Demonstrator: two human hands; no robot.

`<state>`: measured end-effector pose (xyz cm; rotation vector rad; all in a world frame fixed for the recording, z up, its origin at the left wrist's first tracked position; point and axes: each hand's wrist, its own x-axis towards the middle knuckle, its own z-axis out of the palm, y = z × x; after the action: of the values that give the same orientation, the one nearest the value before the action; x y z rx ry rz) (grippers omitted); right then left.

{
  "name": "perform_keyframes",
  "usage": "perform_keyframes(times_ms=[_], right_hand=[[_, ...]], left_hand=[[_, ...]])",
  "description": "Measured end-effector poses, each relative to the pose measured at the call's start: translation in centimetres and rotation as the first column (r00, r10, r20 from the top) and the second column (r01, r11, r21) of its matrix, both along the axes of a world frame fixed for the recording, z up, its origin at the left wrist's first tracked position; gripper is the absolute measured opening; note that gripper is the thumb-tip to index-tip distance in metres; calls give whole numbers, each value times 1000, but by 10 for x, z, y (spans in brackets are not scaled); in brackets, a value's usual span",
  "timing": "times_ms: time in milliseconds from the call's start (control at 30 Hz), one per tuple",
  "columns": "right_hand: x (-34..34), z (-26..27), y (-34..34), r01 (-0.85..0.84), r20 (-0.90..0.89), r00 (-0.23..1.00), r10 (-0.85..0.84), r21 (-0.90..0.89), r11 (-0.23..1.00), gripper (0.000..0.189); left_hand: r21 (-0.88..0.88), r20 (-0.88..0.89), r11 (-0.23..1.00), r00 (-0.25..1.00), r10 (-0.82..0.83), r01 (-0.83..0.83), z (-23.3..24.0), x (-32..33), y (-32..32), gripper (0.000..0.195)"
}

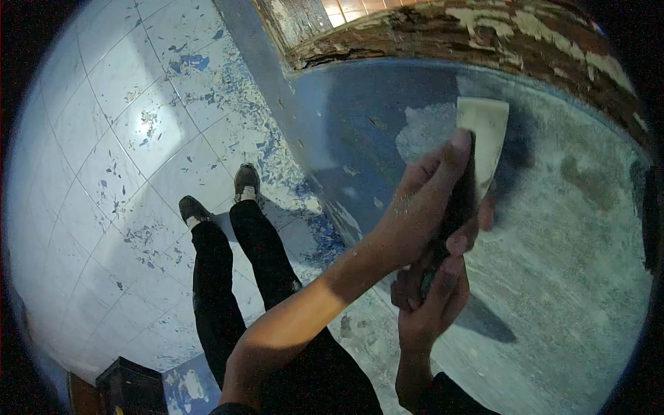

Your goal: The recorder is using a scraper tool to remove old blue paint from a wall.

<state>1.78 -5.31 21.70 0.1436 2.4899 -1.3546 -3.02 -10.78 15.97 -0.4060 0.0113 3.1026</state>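
Both of my hands grip one scraper [483, 140], which has a wide, pale metal blade and a dark handle. My left hand [436, 197] wraps the upper handle, its thumb lying at the base of the blade. Lower down, my right hand [433, 295] closes round the handle's end. The blade points up the picture, in front of a wall [560, 249] that is partly blue paint and partly bare, mottled grey-green. A rough pale patch [425, 129] shows in the blue paint left of the blade. Whether the blade touches the wall, I cannot tell.
Blue and pale paint flakes [259, 119] litter the tiled floor [119, 207], thickest along the wall's foot. A weathered wooden frame [415, 39] with peeling paint borders the wall at the top. A dark box-like object [129, 386] stands at the bottom left. My legs and shoes are left of the wall.
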Motion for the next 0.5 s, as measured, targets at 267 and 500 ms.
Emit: perform_keyframes(times_ms=[267, 500], right_hand=[[2, 13, -1, 13, 56, 998, -13, 0, 1000, 35], [7, 34, -22, 141, 137, 981, -139, -8, 990, 36]], left_hand=[[222, -78, 975, 996, 38, -20, -1, -3, -25, 47], [150, 85, 978, 988, 131, -143, 14, -5, -14, 46]])
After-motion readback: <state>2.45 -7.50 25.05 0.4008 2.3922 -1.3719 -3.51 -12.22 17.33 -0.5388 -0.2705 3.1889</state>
